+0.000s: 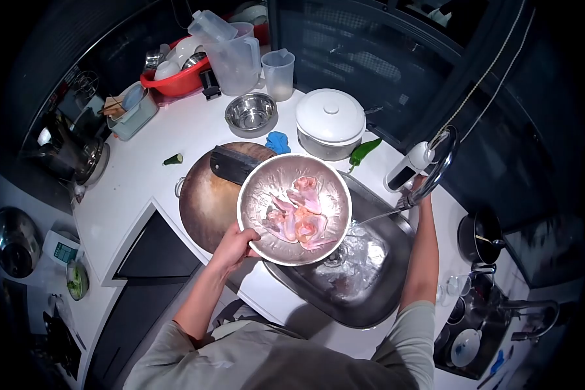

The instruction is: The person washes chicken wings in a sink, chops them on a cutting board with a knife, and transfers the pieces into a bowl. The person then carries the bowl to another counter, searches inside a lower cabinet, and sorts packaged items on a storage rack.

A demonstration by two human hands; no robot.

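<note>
My left hand (pixel 236 248) grips the near-left rim of a round metal bowl (pixel 257 195), thumb over the edge. Several pieces of raw chicken (pixel 299 214) lie in the bowl. It is held above the gap between a round wooden cutting board (pixel 208 208) and a dark sink (pixel 387 286). My right hand (pixel 422 184) is at the faucet (pixel 429 187), beside a white unit with a dark display (pixel 409 168); its fingers are mostly hidden. A thin stream of water (pixel 374 218) runs from the spout towards the bowl's right side and the sink, where water pools.
A cleaver (pixel 234 165) lies on the board, partly behind the bowl. Beyond stand a lidded white pot (pixel 331 120), a steel bowl (pixel 251 112), a blue cloth (pixel 278 142), a green pepper (pixel 365 153) and plastic jugs (pixel 235 65). A red basin (pixel 175 79) holds dishes.
</note>
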